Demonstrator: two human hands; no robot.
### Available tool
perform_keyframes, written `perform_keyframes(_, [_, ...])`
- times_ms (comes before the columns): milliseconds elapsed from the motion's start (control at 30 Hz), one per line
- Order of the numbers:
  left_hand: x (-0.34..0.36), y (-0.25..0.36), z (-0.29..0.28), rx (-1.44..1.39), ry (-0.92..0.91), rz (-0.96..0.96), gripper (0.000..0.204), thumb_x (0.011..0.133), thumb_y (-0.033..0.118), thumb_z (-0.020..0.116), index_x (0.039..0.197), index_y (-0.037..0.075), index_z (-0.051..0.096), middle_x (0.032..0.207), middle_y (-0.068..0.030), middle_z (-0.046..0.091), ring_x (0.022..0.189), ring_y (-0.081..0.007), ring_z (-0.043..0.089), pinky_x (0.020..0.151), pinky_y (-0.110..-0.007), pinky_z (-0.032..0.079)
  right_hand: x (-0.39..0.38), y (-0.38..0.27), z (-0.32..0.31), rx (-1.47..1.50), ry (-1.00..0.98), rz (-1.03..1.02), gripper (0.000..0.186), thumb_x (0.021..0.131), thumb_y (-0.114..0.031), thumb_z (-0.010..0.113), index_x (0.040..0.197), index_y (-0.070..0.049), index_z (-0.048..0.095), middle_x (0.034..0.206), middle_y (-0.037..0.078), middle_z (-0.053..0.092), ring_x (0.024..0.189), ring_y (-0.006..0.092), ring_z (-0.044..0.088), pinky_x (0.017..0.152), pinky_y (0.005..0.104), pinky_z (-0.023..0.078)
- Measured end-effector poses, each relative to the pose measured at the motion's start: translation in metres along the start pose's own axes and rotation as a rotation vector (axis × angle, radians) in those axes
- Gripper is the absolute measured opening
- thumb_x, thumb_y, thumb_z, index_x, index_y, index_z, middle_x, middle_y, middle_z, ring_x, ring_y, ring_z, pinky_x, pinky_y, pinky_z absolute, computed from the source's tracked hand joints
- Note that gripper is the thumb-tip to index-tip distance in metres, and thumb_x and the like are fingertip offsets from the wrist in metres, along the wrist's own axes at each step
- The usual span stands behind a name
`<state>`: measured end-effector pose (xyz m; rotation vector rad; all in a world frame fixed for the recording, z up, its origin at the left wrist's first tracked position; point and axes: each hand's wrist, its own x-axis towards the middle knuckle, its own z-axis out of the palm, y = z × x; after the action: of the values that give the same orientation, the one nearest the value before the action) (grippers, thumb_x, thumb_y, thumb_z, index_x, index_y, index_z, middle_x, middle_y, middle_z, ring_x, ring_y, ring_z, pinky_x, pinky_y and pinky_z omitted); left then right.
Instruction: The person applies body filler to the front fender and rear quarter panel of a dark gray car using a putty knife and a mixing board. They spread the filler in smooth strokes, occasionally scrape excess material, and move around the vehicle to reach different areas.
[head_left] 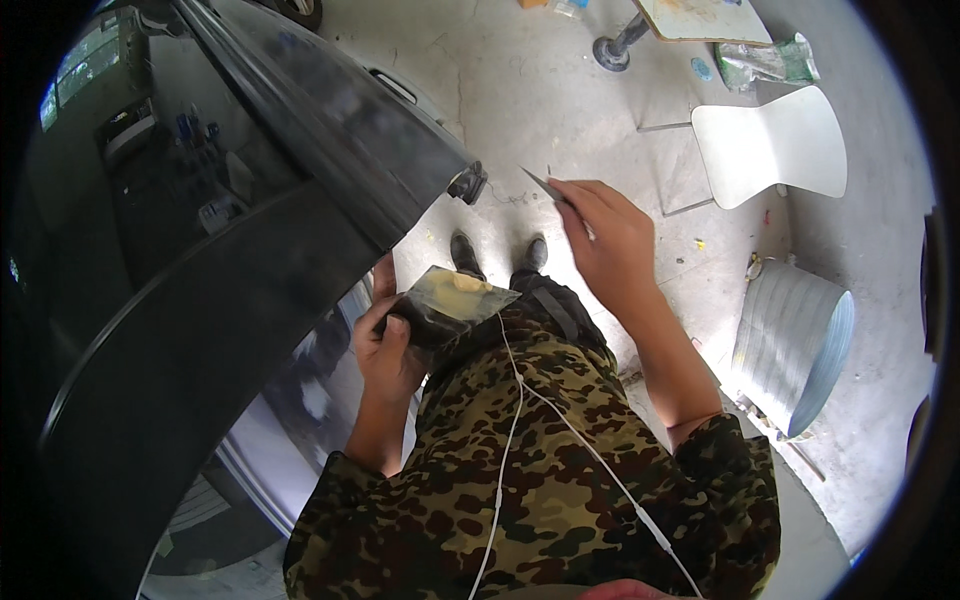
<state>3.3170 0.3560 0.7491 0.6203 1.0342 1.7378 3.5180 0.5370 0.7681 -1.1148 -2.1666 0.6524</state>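
My left hand is closed round a black block-like holder carrying a flat mixing board, with pale yellow putty heaped and smeared on top. The board is in front of my waist. One finger of that hand points up by the lower edge of a dark car door; whether it touches the door I cannot tell. Over to the right, my raised right hand pinches a thin pointed blade that looks like a putty spreader. Its tip points up and left, apart from the door's end.
A white chair stands at the far right, below a table with a plastic bag near it. A large ribbed roll stands at the right wall. A white earphone cord hangs down my front.
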Motion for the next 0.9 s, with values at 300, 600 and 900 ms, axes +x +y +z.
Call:
perform_keyframes(300, [-0.004,0.008,-0.013,0.009,-0.013,0.024,0.034,0.095,0.021,0.062,0.109,-0.009,0.063,0.148,-0.033,0.032,0.143,-0.0405,0.027,0.111,-0.046,0.03,0.023,-0.037,0.026,-0.157,0.013,-0.165,0.015,0.081,-0.007,0.066,0.095,-0.009,0.069,0.085,0.002,0.067,0.072,0.0189,0.064,0.053,0.0317,0.05])
perform_keyframes(600, [-0.002,0.024,-0.014,-0.001,-0.114,-0.086,0.023,0.097,0.022,0.06,0.114,0.006,0.064,0.151,-0.0288,0.03,0.146,-0.0368,0.021,0.11,-0.044,0.036,0.026,-0.056,0.025,-0.253,-0.103,-0.157,0.017,0.08,-0.008,0.065,0.096,-0.01,0.069,0.085,0.0,0.066,0.07,0.0178,0.063,0.051,0.0313,0.048])
perform_keyframes(900, [-0.001,0.028,-0.013,-0.109,-0.129,-0.169,0.024,0.098,0.021,0.057,0.115,0.004,0.062,0.152,-0.0276,0.03,0.146,-0.0362,0.021,0.113,-0.048,0.029,0.073,-0.068,-0.002,0.322,-0.003,0.023,0.014,0.086,-0.006,0.065,0.097,0.001,0.069,0.078,0.013,0.065,0.064,0.024,0.063,0.059,0.0316,0.049])
